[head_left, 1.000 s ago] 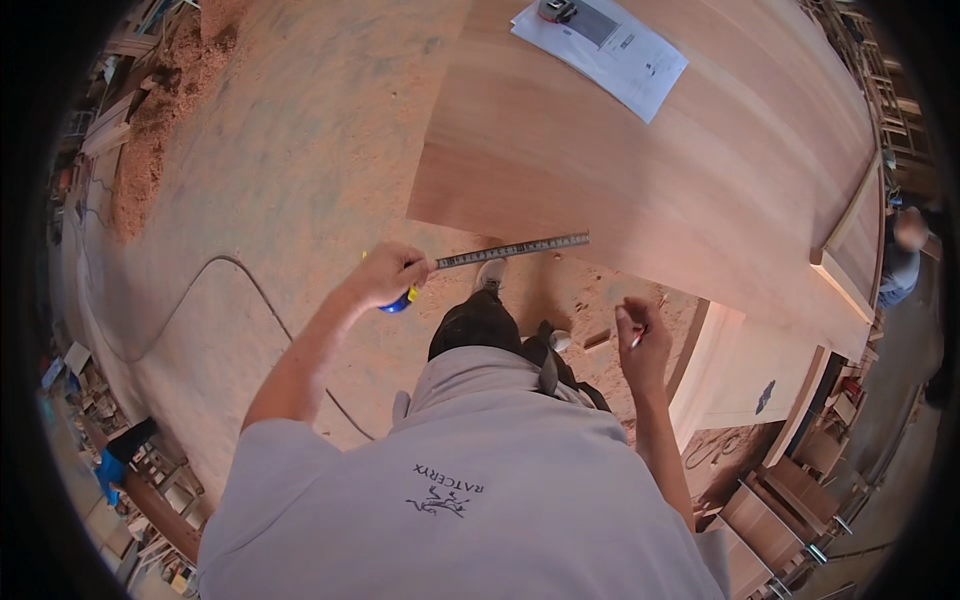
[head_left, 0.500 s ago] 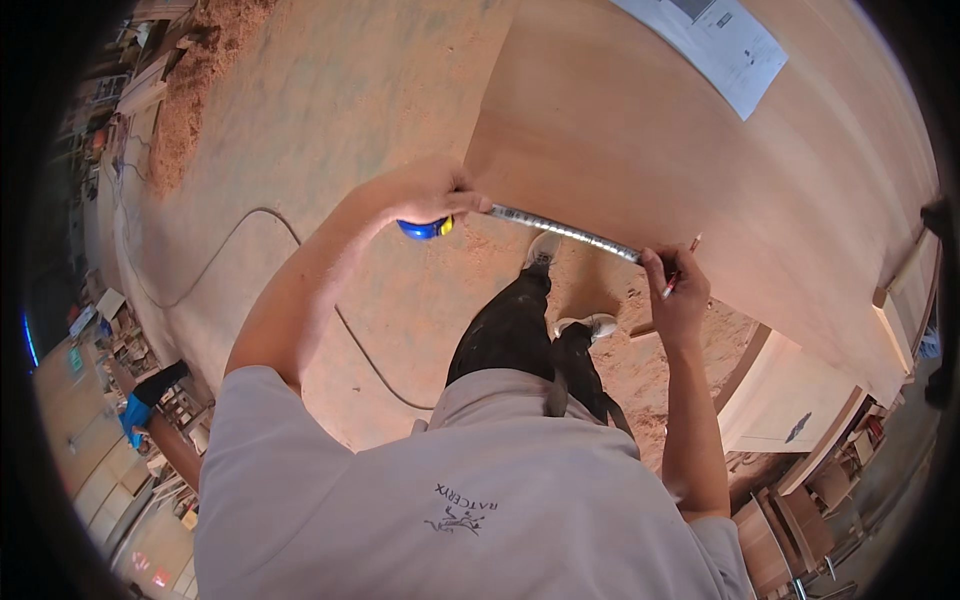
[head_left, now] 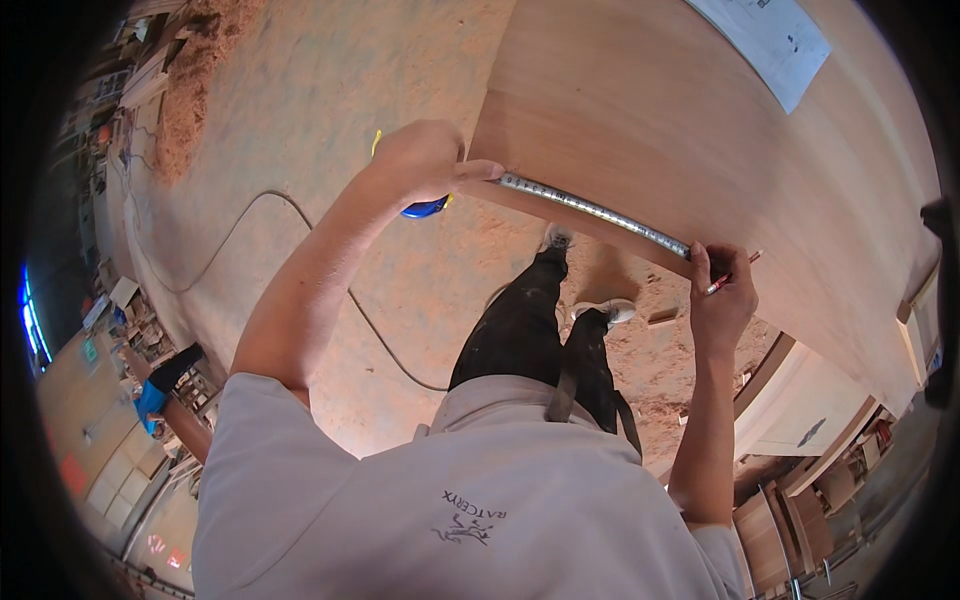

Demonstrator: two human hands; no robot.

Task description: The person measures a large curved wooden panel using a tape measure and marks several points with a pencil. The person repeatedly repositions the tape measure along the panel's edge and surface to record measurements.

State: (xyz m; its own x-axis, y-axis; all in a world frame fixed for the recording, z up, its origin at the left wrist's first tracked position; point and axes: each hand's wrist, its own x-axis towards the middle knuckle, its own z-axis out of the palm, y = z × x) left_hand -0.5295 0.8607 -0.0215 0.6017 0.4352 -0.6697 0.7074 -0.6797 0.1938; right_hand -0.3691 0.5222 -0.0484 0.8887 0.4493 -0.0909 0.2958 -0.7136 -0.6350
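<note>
My left hand is closed round a blue and yellow tape measure, its case mostly hidden under the palm. The thumb and finger press at the left corner of a brown wooden panel. From there the silver tape blade runs slantwise along the panel's near edge to my right hand. My right hand pinches the blade's far end and also carries a red pencil between its fingers, pointing up and to the right.
A white paper sheet with drawings lies on the panel's far part. A dark cable loops across the dusty floor at left. Stacked boards stand at lower right. A person in blue is far off at left.
Both hands have shifted; my right hand moved right and slightly down. The tape blade, held in the air before, now lies along the panel's edge, and more of it is drawn out.
</note>
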